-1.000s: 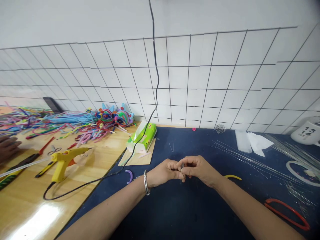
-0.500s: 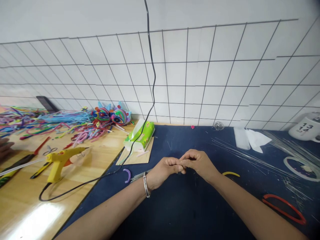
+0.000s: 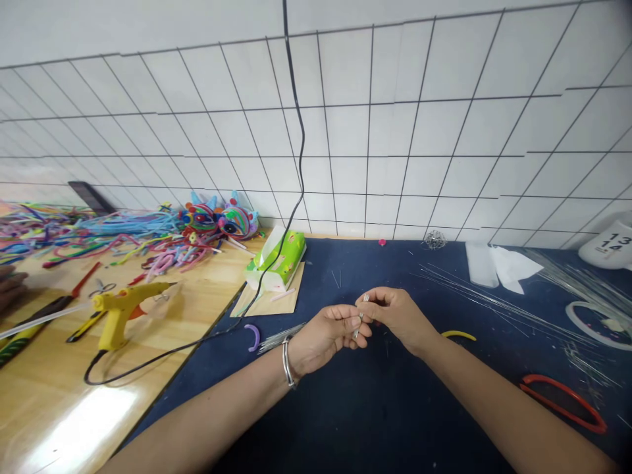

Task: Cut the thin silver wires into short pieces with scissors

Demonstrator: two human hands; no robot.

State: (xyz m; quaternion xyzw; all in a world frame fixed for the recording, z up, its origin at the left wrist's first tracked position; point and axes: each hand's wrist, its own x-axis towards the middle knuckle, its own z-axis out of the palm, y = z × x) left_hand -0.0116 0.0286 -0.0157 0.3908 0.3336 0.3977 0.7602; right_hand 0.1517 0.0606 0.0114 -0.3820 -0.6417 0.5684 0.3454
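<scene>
My left hand [image 3: 326, 337] and my right hand [image 3: 399, 317] meet above the dark blue table surface [image 3: 365, 415]. Fingertips of both are closed on a small bundle of short silver wires [image 3: 366, 299], whose ends show above and below the fingers; its middle is mostly covered. Behind my left wrist lies a sheaf of thin metal wires [image 3: 276, 338], beside a purple curved piece [image 3: 253, 337]. A yellow curved piece [image 3: 459, 335] rests near my right wrist. Farther right is a red-handled tool [image 3: 563, 403], partly hidden by my right forearm.
At left are a yellow glue gun [image 3: 114, 316], a cutter knife [image 3: 86, 326] and colourful pipe cleaners [image 3: 133, 227]. A green tissue pack [image 3: 289, 253] sits behind my hands. Long wires [image 3: 494, 299] and a white mug [image 3: 609, 245] are at right. Another person's hand [image 3: 10, 284] shows far left.
The fingers have shifted, and the silver wire bundle between them now shows. My view has tilted slightly downward.
</scene>
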